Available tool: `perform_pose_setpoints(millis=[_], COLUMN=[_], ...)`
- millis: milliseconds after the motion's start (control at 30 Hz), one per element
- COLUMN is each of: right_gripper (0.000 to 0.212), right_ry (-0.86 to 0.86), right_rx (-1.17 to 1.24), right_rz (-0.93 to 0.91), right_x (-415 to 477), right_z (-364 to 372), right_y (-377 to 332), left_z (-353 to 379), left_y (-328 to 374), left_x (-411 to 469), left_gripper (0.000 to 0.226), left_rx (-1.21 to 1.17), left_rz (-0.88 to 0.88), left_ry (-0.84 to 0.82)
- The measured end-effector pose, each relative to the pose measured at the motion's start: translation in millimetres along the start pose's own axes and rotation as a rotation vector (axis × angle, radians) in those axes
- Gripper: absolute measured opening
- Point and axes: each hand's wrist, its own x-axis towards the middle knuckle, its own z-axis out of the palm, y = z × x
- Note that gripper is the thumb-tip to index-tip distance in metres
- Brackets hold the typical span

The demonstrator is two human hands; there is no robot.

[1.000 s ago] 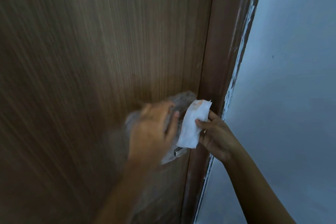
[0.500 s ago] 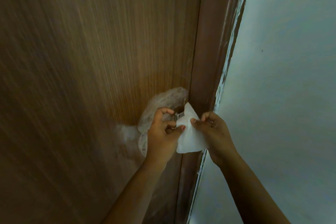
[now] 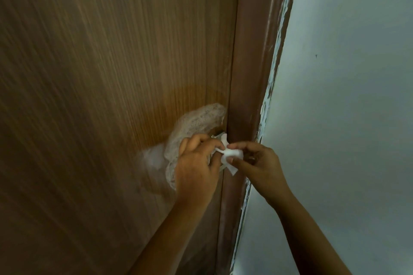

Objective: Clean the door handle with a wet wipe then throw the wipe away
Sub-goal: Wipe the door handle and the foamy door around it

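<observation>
A white wet wipe point(image 3: 232, 156) is bunched small between both hands, close to the door's right edge. My right hand point(image 3: 257, 163) pinches it between thumb and fingers. My left hand point(image 3: 196, 167) grips the wipe's left end with curled fingers, in front of the metal door handle point(image 3: 217, 136), of which only a small silvery piece shows above the knuckles. Crumpled clear plastic wrap point(image 3: 196, 123) clings to the brown wooden door point(image 3: 111, 73) around the handle.
A dark brown door frame point(image 3: 252, 73) runs along the door's right edge, its paint chipped where it meets the pale blue-grey wall point(image 3: 346, 118). Both forearms come up from the bottom of the view.
The wipe hung flat from my right hand a second ago; now it is crumpled small between both hands. My left hand came over from the plastic wrap and took hold of the wipe.
</observation>
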Motion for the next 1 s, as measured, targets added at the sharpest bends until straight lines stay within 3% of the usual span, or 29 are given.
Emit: perform_pose_setpoints(millis=[133, 200, 333, 433, 600, 700, 800, 900, 1000], right_gripper=[0.014, 0.011, 0.018, 0.021, 0.021, 0.019, 0.028, 0.035, 0.028], right_ry=[0.223, 0.281, 0.274, 0.161, -0.082, 0.016, 0.090, 0.010, -0.136], right_rx=[-0.225, -0.259, -0.164, -0.059, 0.304, 0.342, 0.342, 0.375, 0.495], right_rz=[-0.215, -0.284, -0.339, -0.301, -0.021, 0.038, 0.096, 0.182, 0.248], right_x=[-0.9, -0.5, -3.7, -6.9, -9.7, -7.9, -1.8, 3.9, 8.4], right_z=[1.2, 1.5, 7.1, 8.9, -1.0, -3.4, -4.3, -10.0, -15.1], right_y=[-1.8, -3.6, -3.1, 3.1, 12.0, 12.0, 9.7, 9.4, 8.1], left_z=[3.2, 6.0, 11.4, 12.4, 8.1, 9.4, 10.6, 13.3, 12.4], left_y=[3.3, 2.7, 9.0, 9.3, 5.9, 8.2, 11.4, 9.2, 3.7], left_x=[-2.4, -4.8, -3.6, -0.7, 0.6, -2.5, -4.3, -3.4, -1.6], left_gripper=[0.007, 0.007, 0.020, 0.017, 0.020, 0.043, 0.051, 0.039, 0.022], left_rx=[-0.036, -0.170, -0.831, -1.068, -1.234, -1.282, -1.357, -1.305, -1.269], left_rz=[0.010, -0.073, -0.741, -0.992, -0.988, -0.981, -0.996, -1.032, -1.056], left_ry=[0.021, -0.018, -0.241, -0.258, -0.228, -0.265, -0.284, -0.262, -0.332])
